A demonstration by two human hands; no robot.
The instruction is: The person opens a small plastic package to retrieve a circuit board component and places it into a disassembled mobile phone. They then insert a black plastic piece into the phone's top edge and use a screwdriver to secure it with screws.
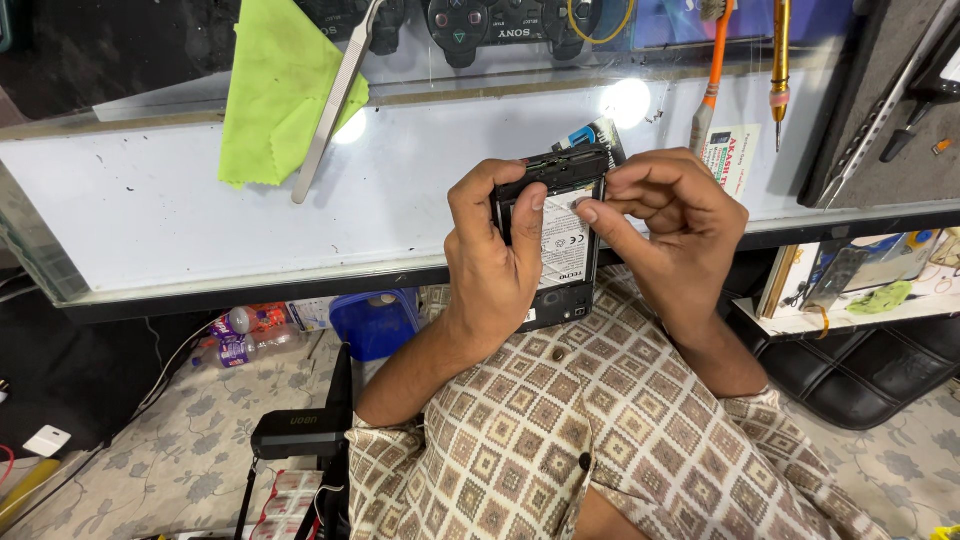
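I've got the opened phone (556, 240) clamped upright in my left hand (490, 260), back facing me above the white counter (180, 210), so the battery shows. My right hand (670, 215) has fingertips pinched together at its top right edge, steadying it.

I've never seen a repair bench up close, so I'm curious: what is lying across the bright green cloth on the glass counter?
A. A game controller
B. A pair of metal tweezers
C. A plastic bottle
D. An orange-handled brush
B: a long pair of silvery tweezers lies slanted over the green cloth on the glass counter, well to the side of the left hand and right hand holding the opened phone.
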